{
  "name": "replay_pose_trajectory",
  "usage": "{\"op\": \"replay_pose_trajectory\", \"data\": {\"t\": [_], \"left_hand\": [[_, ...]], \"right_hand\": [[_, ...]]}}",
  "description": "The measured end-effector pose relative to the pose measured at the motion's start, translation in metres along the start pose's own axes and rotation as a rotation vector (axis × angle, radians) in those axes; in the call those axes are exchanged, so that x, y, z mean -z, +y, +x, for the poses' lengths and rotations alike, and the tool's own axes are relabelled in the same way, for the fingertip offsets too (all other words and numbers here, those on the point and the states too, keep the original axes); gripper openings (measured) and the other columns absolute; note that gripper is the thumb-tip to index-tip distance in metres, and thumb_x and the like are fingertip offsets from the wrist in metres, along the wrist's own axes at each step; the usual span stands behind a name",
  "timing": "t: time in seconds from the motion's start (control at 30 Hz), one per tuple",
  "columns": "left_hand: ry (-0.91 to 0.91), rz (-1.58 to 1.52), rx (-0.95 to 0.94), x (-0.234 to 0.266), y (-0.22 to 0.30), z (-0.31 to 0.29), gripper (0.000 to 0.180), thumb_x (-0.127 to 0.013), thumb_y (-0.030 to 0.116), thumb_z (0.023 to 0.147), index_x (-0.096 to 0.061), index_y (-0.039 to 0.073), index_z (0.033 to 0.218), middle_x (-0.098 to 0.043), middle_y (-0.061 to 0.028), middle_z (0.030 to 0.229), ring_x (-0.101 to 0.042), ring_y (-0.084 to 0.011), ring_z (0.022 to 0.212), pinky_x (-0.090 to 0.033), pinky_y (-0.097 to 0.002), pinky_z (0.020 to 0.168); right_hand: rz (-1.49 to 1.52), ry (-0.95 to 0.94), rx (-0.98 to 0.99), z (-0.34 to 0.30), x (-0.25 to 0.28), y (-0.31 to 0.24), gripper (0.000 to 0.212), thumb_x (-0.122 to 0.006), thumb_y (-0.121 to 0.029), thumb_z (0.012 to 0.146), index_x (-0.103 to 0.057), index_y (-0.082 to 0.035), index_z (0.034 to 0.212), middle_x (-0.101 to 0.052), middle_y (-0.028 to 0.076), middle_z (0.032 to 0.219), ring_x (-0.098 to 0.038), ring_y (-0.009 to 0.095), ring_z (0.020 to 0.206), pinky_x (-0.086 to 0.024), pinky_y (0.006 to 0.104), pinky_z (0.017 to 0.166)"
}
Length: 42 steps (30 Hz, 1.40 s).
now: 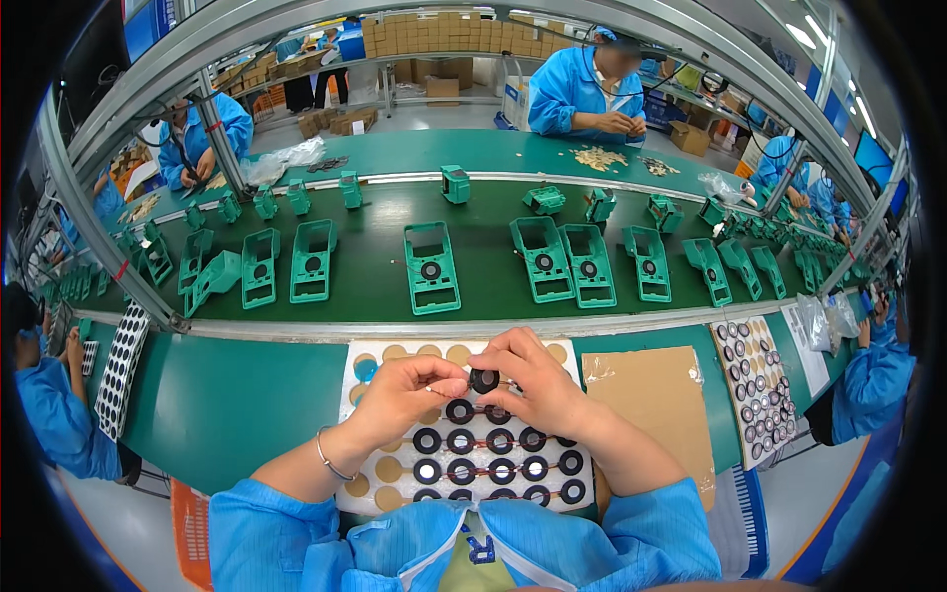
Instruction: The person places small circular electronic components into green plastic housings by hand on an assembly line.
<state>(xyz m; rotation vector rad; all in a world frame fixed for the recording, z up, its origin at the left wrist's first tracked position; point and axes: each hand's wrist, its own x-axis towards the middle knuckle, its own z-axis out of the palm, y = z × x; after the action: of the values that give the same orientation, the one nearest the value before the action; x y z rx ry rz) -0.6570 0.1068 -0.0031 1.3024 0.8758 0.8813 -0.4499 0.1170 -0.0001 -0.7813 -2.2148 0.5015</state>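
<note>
In front of my chest, my right hand [533, 383] grips a small round black speaker [483, 381] between thumb and fingers. Right beside it, my left hand [426, 387] is closed in a pinch on what looks like the speaker's thin wire, with a small pale end showing by the fingers. Both hands hover over a white foam tray [347, 407] with round cutouts. Rows of similar black ring-shaped speakers [461, 441] with red wires lie in its middle and right part. The cutouts at its left and far edges show bare tan circles.
A brown cardboard sheet [646, 409] lies right of the tray, and another speaker tray [755, 385] stands farther right. Beyond a metal rail, green plastic housings [431, 268] stand along the dark green conveyor [370, 286]. Co-workers in blue, one [582, 94] across the line, sit around.
</note>
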Motion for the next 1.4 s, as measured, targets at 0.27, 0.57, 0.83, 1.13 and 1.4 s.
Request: {"op": "replay_pose_trajectory", "data": {"t": [0.27,0.57,0.83,1.13,1.4], "left_hand": [[-0.033,0.021,0.052,0.008,-0.005,-0.001,0.013,-0.060,0.012,0.085,-0.062,0.000,0.089,-0.062,-0.0013,0.079,-0.050,-0.0052,0.067,-0.040,-0.0191,0.059],[-0.125,-0.143,0.132,0.018,-0.011,0.000,0.010,-0.059,0.013,0.085,-0.061,0.003,0.084,-0.061,-0.0016,0.077,-0.052,-0.0058,0.070,-0.042,-0.0206,0.062],[0.135,0.763,0.073,0.067,-0.005,-0.002,0.009,-0.058,0.012,0.078,-0.063,0.005,0.075,-0.062,-0.0098,0.072,-0.059,-0.0214,0.065,-0.047,-0.0274,0.064],[0.158,1.334,-0.276,0.093,-0.015,0.006,0.009,-0.061,0.011,0.071,-0.067,0.004,0.071,-0.059,-0.0105,0.069,-0.052,-0.0294,0.073,-0.043,-0.0396,0.066],[0.106,1.241,-0.238,0.113,-0.005,0.008,0.008,-0.067,0.010,0.067,-0.064,0.004,0.070,-0.058,-0.0099,0.072,-0.052,-0.0267,0.072,-0.044,-0.0367,0.065]], "right_hand": [[-0.128,-0.018,0.060,0.003,-0.006,-0.014,0.048,-0.074,-0.007,0.061,-0.056,-0.006,0.105,-0.046,0.009,0.094,-0.045,0.027,0.085,-0.042,0.0357,0.074],[0.085,-0.023,-0.005,0.002,-0.016,-0.004,0.043,-0.073,-0.006,0.066,-0.056,-0.005,0.106,-0.049,0.008,0.096,-0.048,0.022,0.091,-0.044,0.0314,0.078],[0.942,0.155,-0.385,0.005,-0.010,0.019,0.044,-0.064,0.003,0.076,-0.050,-0.004,0.117,-0.051,0.002,0.102,-0.050,0.009,0.092,-0.044,0.0245,0.084],[1.085,-0.064,-0.507,0.007,-0.009,0.014,0.040,-0.062,-0.004,0.081,-0.050,0.000,0.119,-0.054,0.008,0.104,-0.055,0.012,0.077,-0.049,0.0239,0.068],[1.121,-0.114,-0.532,0.011,-0.008,0.008,0.044,-0.062,-0.008,0.082,-0.045,0.003,0.121,-0.054,0.012,0.106,-0.056,0.015,0.086,-0.052,0.0281,0.071]]}}
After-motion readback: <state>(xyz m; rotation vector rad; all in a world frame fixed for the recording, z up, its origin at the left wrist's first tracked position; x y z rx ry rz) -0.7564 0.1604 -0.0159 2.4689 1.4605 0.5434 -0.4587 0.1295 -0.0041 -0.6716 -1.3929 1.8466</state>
